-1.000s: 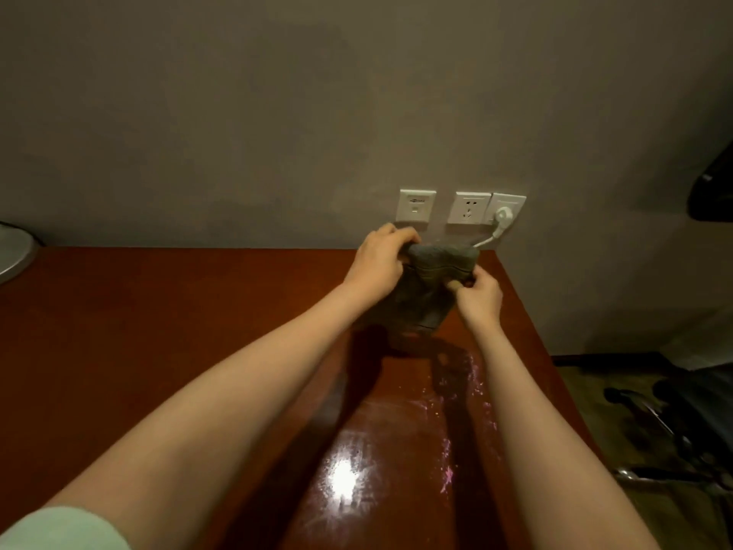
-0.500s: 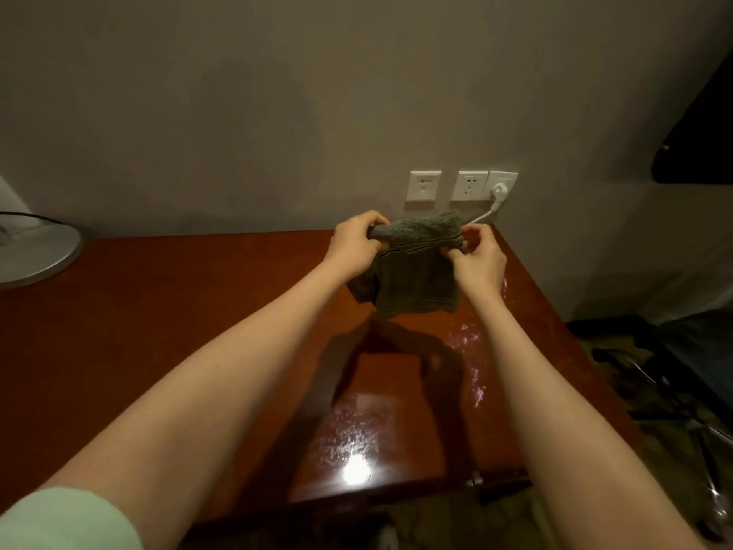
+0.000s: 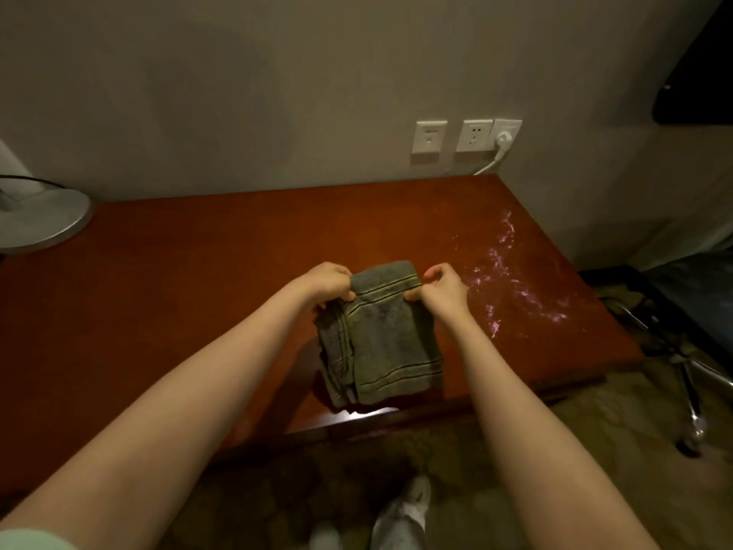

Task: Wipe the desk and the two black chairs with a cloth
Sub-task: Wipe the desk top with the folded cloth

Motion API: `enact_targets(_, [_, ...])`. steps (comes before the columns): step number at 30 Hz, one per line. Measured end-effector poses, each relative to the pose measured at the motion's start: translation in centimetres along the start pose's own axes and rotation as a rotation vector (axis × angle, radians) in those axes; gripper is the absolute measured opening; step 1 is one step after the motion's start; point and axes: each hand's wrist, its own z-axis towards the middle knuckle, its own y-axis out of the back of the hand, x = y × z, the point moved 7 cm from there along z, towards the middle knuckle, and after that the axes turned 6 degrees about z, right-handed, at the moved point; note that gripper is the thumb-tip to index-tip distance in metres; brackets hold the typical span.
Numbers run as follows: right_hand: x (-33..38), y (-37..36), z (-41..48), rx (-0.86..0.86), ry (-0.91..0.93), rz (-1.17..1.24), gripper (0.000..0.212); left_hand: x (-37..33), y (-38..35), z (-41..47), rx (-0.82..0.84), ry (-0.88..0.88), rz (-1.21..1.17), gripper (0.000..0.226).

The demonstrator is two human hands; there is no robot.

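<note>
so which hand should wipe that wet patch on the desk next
Right, probably. The wet patch glistens just beside the right hand, while the left hand pinches the cloth on its far side.

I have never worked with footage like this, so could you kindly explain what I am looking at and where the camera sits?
No machine is involved: a person wears one wide-angle camera on the head, looking forward and down, so both bare arms reach into view. The left hand and right hand each pinch an upper corner of a folded grey-green cloth, which hangs over the reddish desk. Wet streaks glisten on the desk's right side. A round lamp base stands at far left. Wall sockets sit behind, and part of a chair shows at right.
</note>
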Motion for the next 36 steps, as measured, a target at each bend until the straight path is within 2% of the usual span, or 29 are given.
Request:
enact_targets(2, [-2.4, -2.3, 0.0, 0.015, -0.066, -0.073, 0.033, 2.3, -1.3, 0.6, -0.015, 0.071, 0.087, 0.034])
enact_targets(4, [-4.2, -4.4, -0.3, 0.002, -0.072, -0.170, 0.028, 4.3, -2.5, 1.5, -0.100, 0.095, 0.152, 0.036])
enact_targets(6, [-5.1, -5.9, -0.8, -0.076, 0.026, -0.392, 0.029, 5.6, -4.0, 2.1, -0.189, 0.077, 0.197, 0.039])
enact_targets(8, [-5.1, -8.0, -1.6, -0.119, 0.205, -0.636, 0.040, 6.5, -5.6, 2.4, -0.247, 0.042, 0.301, 0.055])
enact_targets(10, [-5.8, -10.9, -2.7, -0.007, 0.319, -0.692, 0.050, 6.6, -6.8, 2.3, -0.321, -0.008, 0.467, 0.077])
enact_targets(12, [-7.1, -12.8, -3.5, 0.111, 0.369, -0.709, 0.053, 5.9, -7.7, 2.3, -0.362, -0.128, 0.590, 0.089])
enact_targets(14, [-8.3, -13.1, -3.6, 0.144, 0.390, -0.708, 0.051, 5.3, -8.9, 2.8, -0.288, -0.244, 0.625, 0.083])
enact_targets(17, [-9.0, -12.4, -3.3, 0.171, 0.417, -0.677, 0.051, 5.8, -10.4, 4.1, -0.151, -0.158, 0.453, 0.066])
enact_targets(21, [-9.5, -11.2, -3.4, 0.204, 0.448, -0.718, 0.064, 5.6, -12.1, 4.8, -0.222, -0.085, 0.403, 0.058])
enact_targets(24, [-10.3, -9.4, -2.9, 0.235, 0.454, -0.750, 0.053, 4.4, -13.7, 4.7, -0.270, -0.050, 0.442, 0.056])
enact_targets(36, [-14.0, 0.8, 0.2, 0.394, 0.545, -0.828, 0.052, -4.3, -21.0, 5.6, -0.356, 0.102, 0.502, 0.057])
